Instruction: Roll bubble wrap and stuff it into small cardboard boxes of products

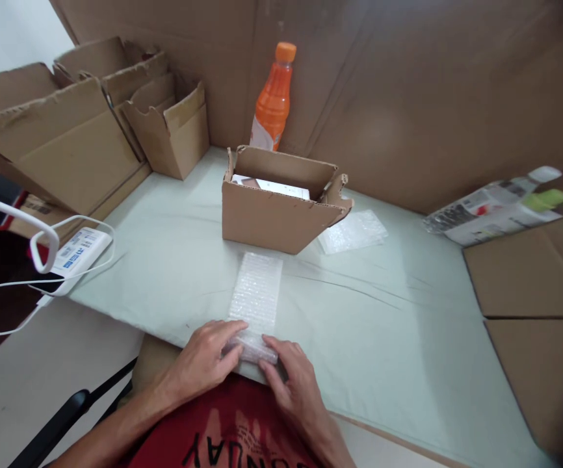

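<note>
A long strip of bubble wrap (258, 291) lies on the pale green cloth, running from the open cardboard box (272, 218) toward me. Its near end is rolled around a small object that I cannot make out. My left hand (207, 359) and my right hand (290, 377) both press on that rolled end at the table's near edge, fingers curled over it. Inside the box lies a white flat item (281, 188).
An orange drink bottle (274, 97) stands behind the box. A second bubble wrap piece (352, 231) lies to its right. Empty cartons (169, 127) stand at the back left, a white device with cables (74, 253) at the left, flat cardboard (530, 273) and a printed packet (491, 211) at the right.
</note>
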`<state>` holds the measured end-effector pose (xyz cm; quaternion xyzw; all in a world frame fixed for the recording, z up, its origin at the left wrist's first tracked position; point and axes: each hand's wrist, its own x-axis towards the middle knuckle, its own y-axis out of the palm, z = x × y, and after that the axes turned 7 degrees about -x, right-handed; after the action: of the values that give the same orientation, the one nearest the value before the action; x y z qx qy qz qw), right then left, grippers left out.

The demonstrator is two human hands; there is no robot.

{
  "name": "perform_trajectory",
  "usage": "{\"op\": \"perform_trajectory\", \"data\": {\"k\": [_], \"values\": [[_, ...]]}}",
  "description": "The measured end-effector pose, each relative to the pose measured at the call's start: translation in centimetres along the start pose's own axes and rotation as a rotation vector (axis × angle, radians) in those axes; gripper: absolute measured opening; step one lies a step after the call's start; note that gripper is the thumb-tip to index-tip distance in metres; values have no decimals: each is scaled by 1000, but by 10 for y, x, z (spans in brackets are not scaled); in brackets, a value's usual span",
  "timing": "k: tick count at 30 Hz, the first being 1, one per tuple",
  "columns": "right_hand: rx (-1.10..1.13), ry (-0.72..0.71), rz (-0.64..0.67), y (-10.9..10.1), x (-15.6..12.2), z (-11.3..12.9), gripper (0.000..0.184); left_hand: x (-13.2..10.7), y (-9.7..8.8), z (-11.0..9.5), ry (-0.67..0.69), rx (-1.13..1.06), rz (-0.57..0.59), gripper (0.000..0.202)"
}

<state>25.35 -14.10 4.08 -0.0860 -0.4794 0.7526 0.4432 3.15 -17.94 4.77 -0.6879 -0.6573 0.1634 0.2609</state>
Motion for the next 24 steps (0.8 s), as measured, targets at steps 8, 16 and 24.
{"op": "perform_trajectory", "data": {"k": [8, 16, 24], "values": [[-189, -178, 20, -5, 15, 4, 30, 17, 6, 7, -14, 141, -109, 34], [44, -29, 39, 7, 24, 1, 25, -4, -6, 5, 37, -7, -38, 53], [-185, -126, 34, 4, 25, 4, 28, 16, 0, 18, -80, 85, -179, 42]]}}
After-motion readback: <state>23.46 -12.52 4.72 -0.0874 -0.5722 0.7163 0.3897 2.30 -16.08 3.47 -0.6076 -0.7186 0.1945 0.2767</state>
